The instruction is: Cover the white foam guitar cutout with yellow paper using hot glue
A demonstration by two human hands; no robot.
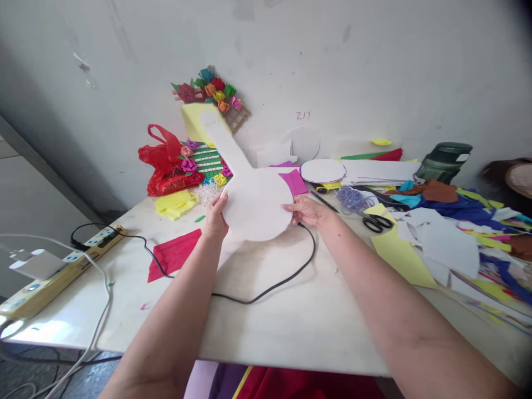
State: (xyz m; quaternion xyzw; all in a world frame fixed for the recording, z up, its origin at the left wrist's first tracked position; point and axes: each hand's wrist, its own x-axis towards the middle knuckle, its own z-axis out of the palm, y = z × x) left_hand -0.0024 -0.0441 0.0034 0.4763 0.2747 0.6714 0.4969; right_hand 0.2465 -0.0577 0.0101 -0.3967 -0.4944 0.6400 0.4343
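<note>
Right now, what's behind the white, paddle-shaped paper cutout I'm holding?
Pale yellow paper and flat magenta paper show behind the cutout; anything directly behind its wide body is covered.

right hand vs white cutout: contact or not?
Touching. The head view shows the right hand at the side edge of the white cutout, its thumb lying over the front face.

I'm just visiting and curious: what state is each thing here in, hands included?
White cutout: raised, held from both sides
Left hand: gripping its left edge
Right hand: gripping its right edge
Black cable: loosely curved
Scissors: lying down; blades hard to make out
Green bottle: lid on
Purple yarn: tangled
Red plastic bag: crumpled
Red sheet: lying flat
Power strip: some sockets free
</note>
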